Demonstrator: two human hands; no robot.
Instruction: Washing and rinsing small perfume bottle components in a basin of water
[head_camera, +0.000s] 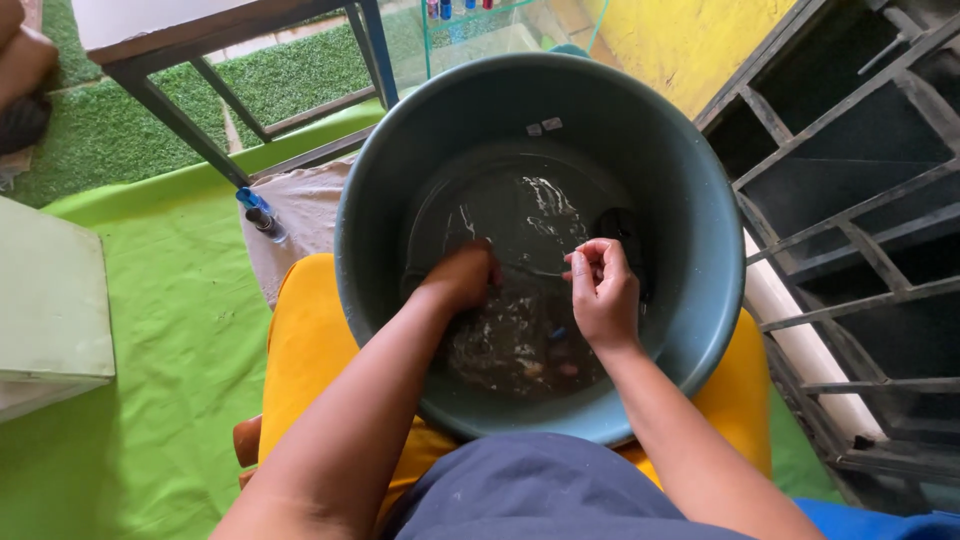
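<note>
Thin dark strand (535, 268), stretched taut just above the shallow water, runs between both hands inside the large grey-blue plastic basin (690, 180). The right hand (603, 290) pinches its end between fingertips; the left hand (462, 277) is curled shut in the water, seemingly on the other end. Wet fingers could likely let the strand slip, or a hard pull snap it.
</note>
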